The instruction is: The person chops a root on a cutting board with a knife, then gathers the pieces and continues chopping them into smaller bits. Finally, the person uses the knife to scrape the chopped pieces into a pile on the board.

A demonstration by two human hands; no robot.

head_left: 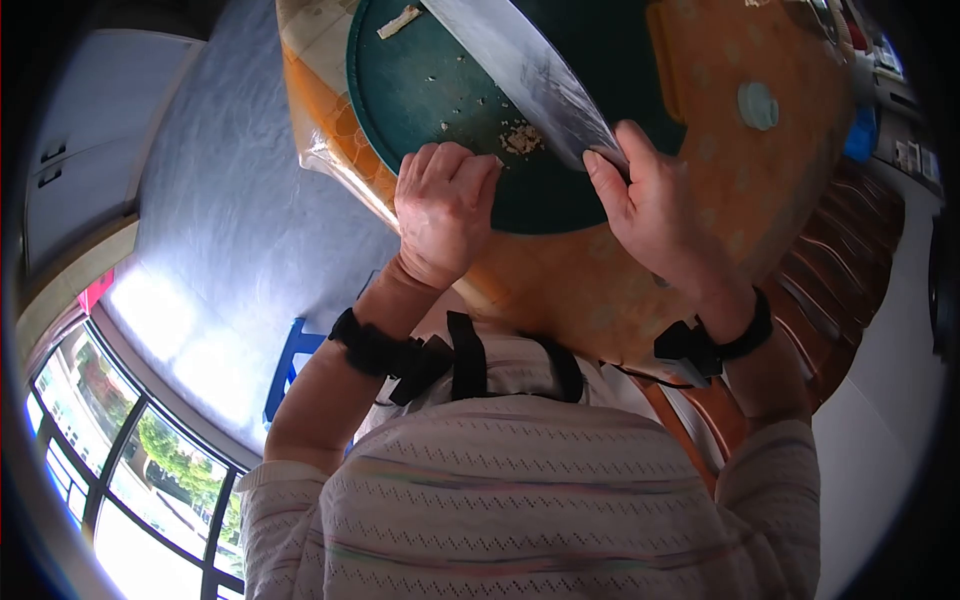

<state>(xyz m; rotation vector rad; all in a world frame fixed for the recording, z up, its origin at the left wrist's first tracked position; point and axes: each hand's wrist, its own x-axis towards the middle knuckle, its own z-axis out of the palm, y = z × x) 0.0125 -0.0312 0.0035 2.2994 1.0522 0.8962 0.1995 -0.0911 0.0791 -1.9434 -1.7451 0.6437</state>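
Observation:
My right hand point(650, 205) is wrapped round the handle end of a large kitchen knife point(525, 70), its broad grey blade slanting up and left over a dark green round board point(390, 90). At the board's near left edge, my left hand point(440, 210) is closed with its fingers curled; a tiny pale bit shows by the fingertips, but what they hold is mostly hidden. Between hand and blade lies a small heap of beige crumbs point(520, 138). Farther off, a pale strip-shaped piece point(399, 22) rests near the board's upper left, with scattered bits around it.
An orange patterned cover point(740, 190) lies over the table. A pale green cap-like object point(758, 106) is at the right. Brown slatted seating point(835, 270) stands beyond the table's right edge, and a blue stool point(290, 365) is at the lower left.

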